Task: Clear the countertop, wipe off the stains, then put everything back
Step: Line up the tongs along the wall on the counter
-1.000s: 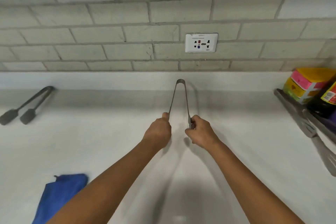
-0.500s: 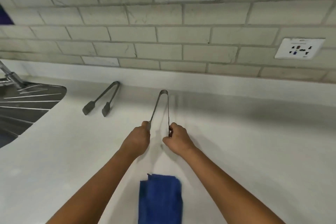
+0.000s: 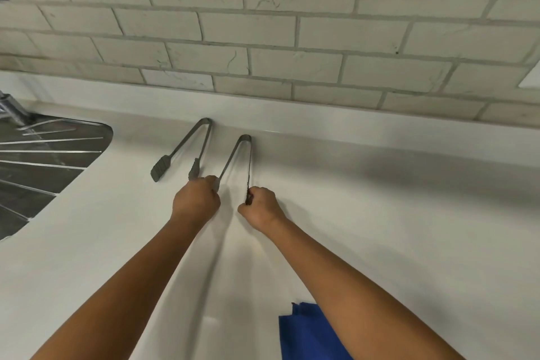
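A pair of metal tongs points its hinge at the back wall, low over the white countertop. My left hand grips the tip of its left arm. My right hand pinches the tip of its right arm. A second pair of tongs lies flat just to the left, its nearer tip almost touching my left hand. A folded blue cloth lies near the front edge, partly hidden under my right forearm.
A steel sink drainboard with raised ribs fills the left side, with part of a tap at the far left. A brick-tiled wall closes the back. A corner of a white socket plate shows at the right edge.
Both hands carried the held tongs leftwards along the counter until they sit beside the second pair. The view swung left: the items at the right dropped out and the sink came in.
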